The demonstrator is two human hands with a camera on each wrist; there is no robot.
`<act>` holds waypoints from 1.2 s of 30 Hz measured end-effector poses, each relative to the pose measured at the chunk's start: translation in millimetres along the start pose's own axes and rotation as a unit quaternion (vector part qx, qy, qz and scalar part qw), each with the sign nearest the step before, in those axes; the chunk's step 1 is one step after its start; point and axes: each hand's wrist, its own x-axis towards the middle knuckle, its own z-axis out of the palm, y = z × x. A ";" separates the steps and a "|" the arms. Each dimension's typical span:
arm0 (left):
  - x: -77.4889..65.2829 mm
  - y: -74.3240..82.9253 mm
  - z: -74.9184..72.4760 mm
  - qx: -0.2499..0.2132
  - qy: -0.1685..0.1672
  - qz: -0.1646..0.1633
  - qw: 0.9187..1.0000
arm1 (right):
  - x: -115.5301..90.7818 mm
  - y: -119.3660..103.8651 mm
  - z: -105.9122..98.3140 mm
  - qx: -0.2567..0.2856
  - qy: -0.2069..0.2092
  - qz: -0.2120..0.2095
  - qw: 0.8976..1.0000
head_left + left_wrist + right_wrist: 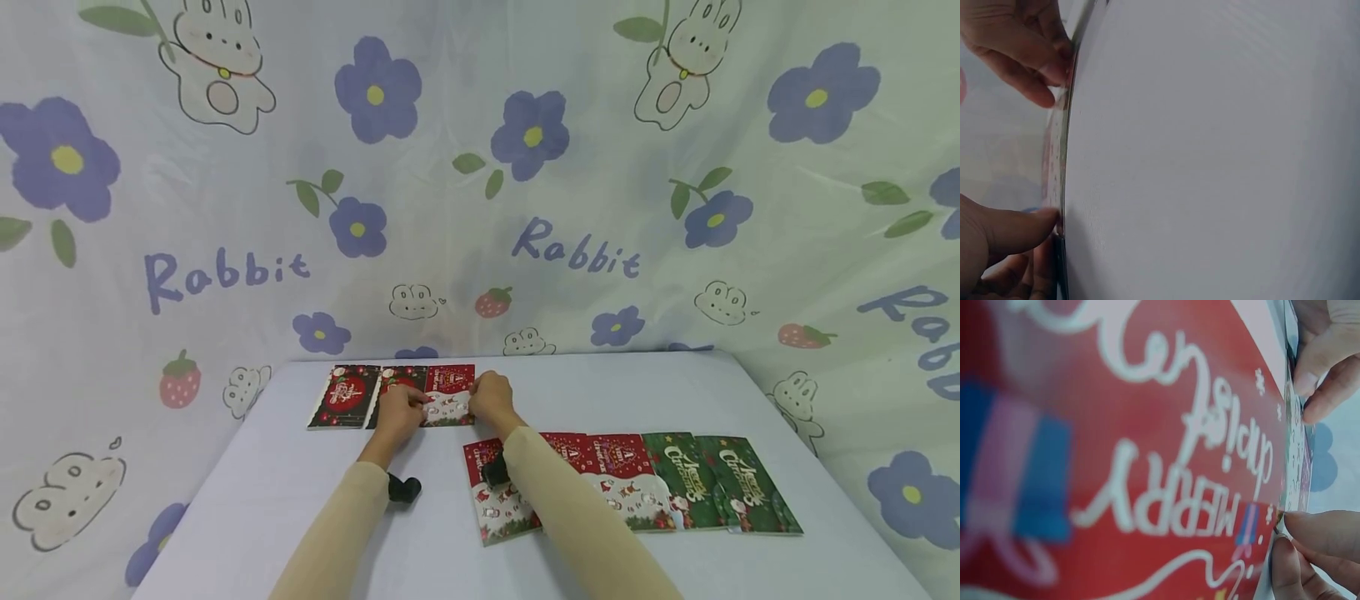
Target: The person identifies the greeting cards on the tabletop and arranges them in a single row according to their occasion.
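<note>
A red-and-white Christmas booklet (pixel 447 407) lies at the back of the table, between my two hands. My left hand (pixel 402 410) holds its left side, thumb and fingers at the edge; in the left wrist view the thumb (pixel 1022 230) meets that edge. At the right edge, my right hand (pixel 492 398) pinches the booklet, and the right wrist view shows its thumb and finger close together at a corner. A dark booklet with a red circle (pixel 405 377) adjoins on the left, partly hidden by my left hand. Another dark booklet (pixel 345 397) lies farther left.
Front right, a row of overlapping booklets includes several red ones (pixel 622 467) and green ones (pixel 750 483). My right forearm passes over the red ones and hides part of them. A patterned curtain (pixel 450 250) hangs behind the white table (pixel 247 500).
</note>
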 end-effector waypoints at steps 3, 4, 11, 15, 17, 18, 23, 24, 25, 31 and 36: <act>-1.0 1.2 -0.9 0.005 -0.001 0.004 1.000 | -0.5 0.1 -0.1 0.001 0.000 -0.001 1.000; -1.4 1.8 -1.4 0.004 -0.001 0.005 1.000 | -0.7 0.0 -0.3 0.002 0.000 -0.001 1.000; -4.3 4.7 -0.1 0.004 -0.006 0.000 1.000 | -0.1 1.9 0.7 -0.011 0.004 -0.012 1.000; -4.8 5.3 0.9 -0.001 -0.003 -0.003 1.000 | 0.7 3.3 0.1 -0.021 0.001 -0.012 1.000; -5.4 5.9 0.8 -0.005 -0.002 -0.006 1.000 | 0.2 3.3 -1.3 -0.021 -0.001 -0.009 1.000; -5.8 6.6 0.5 -0.009 -0.001 -0.006 1.000 | -0.1 3.1 -2.4 -0.020 -0.001 -0.008 1.000; -7.5 11.5 -1.4 -0.028 0.018 0.002 0.999 | -4.7 1.6 -11.7 0.010 0.001 0.006 1.000; -7.5 12.6 -1.7 -0.030 0.026 0.008 0.999 | -5.8 1.9 -13.9 0.015 0.003 0.006 1.000; -7.7 14.1 -2.2 -0.036 0.034 0.013 0.999 | -7.4 2.0 -16.7 0.020 0.006 0.003 1.000; -10.6 26.6 -6.2 -0.070 0.055 0.023 0.996 | -13.6 7.0 -32.7 0.022 0.036 -0.048 0.998; -18.5 37.4 -5.6 -0.095 0.036 0.019 0.995 | -21.0 13.2 -44.0 0.040 0.043 -0.055 0.997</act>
